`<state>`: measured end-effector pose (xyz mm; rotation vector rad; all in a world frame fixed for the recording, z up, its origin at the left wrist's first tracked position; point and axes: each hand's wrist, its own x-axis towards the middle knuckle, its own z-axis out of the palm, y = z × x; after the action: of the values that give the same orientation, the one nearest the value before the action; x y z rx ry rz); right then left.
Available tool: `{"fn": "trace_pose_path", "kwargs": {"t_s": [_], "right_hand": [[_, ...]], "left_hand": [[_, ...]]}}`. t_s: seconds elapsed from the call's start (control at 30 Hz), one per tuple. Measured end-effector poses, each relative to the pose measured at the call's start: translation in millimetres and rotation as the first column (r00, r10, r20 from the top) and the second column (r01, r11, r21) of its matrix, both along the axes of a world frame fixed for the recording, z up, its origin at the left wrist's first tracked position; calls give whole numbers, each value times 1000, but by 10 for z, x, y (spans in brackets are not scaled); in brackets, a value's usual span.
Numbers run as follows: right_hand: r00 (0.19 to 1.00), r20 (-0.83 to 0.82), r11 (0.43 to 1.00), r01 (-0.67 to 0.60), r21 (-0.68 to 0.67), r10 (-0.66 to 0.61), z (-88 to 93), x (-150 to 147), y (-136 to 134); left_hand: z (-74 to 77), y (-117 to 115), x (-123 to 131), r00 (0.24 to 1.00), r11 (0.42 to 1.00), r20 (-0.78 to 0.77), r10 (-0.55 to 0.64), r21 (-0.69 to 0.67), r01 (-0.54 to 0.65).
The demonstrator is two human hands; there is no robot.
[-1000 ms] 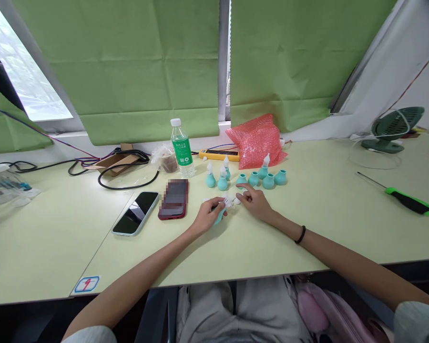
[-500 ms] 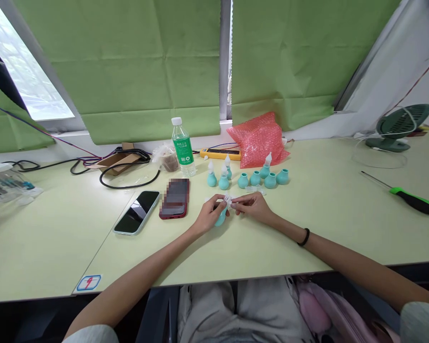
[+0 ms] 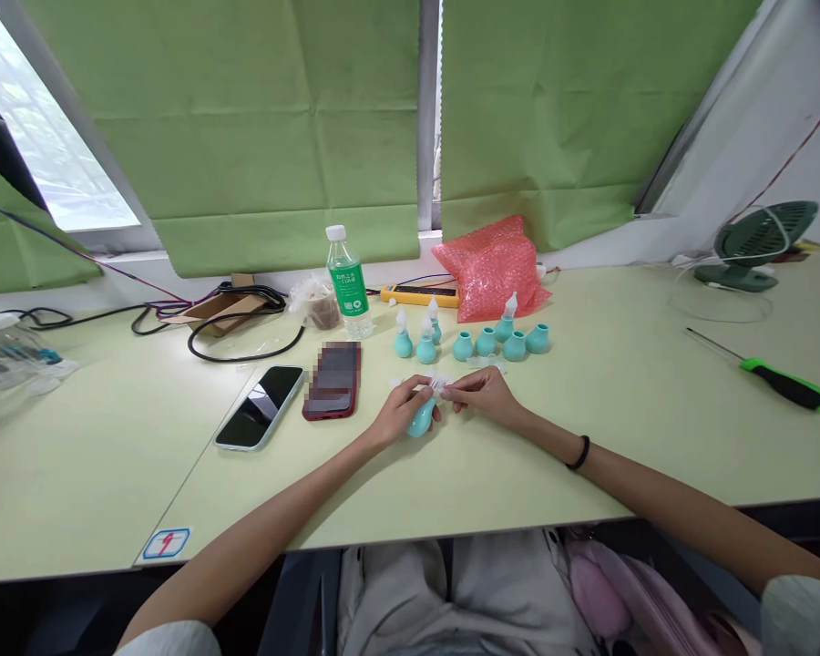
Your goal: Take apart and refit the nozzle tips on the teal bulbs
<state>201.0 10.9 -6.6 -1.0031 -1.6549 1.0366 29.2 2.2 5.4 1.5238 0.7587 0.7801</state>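
My left hand (image 3: 403, 410) is closed round a teal squeeze bulb (image 3: 422, 418), its rounded end showing below the fingers. At the bulb's top is a small clear plastic piece (image 3: 438, 383), which the pinched fingers of my right hand (image 3: 482, 394) grip from the right. Fingers hide how the piece and the bulb meet. Behind my hands stand several open teal bulbs (image 3: 515, 346) without tips. Others carry a pointed clear tip, such as the tipped bulb (image 3: 426, 340) to the left. Small clear plastic parts (image 3: 486, 363) lie just beyond my right hand.
Two phones, one black-screened phone (image 3: 260, 408) and one red-cased phone (image 3: 333, 381), lie left of my hands. A water bottle (image 3: 350, 290), a pink bubble-wrap bag (image 3: 492, 269) and a yellow tool (image 3: 419, 295) are at the back. A screwdriver (image 3: 789, 383) and a fan (image 3: 758, 244) are right.
Slightly more of the teal bulb shows below my left fingers. Both hands stay in nearly the same place, and the view has shifted a little.
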Motion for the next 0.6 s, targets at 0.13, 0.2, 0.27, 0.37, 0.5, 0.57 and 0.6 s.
{"fn": "trace_pose_path", "kwargs": {"t_s": [0.13, 0.2, 0.27, 0.37, 0.5, 0.57, 0.6], "right_hand": [[1000, -8, 1000, -16, -11, 15, 15, 10, -5], [1000, -8, 1000, -24, -3, 24, 26, 7, -16], [1000, -14, 1000, -24, 9, 25, 31, 0, -28], [999, -35, 1000, -8, 20, 9, 23, -11, -36], [996, -59, 997, 71, 10, -71, 1, -23, -31], [994, -60, 996, 92, -4, -92, -5, -29, -31], [995, -54, 996, 89, -10, -89, -7, -33, -32]], "left_hand": [[-1, 8, 5, 997, 996, 66, -26, -89, 32], [1, 3, 4, 997, 996, 79, -25, -87, 32], [3, -5, 4, 996, 997, 84, -17, -71, 23], [1, -15, 13, 996, 999, 91, -3, -51, 8], [-16, -8, 27, 994, 999, 94, 52, -2, -52], [-30, 0, 25, 991, 994, 87, 103, 33, -107], [-37, 2, 23, 989, 991, 81, 124, 48, -128]]}}
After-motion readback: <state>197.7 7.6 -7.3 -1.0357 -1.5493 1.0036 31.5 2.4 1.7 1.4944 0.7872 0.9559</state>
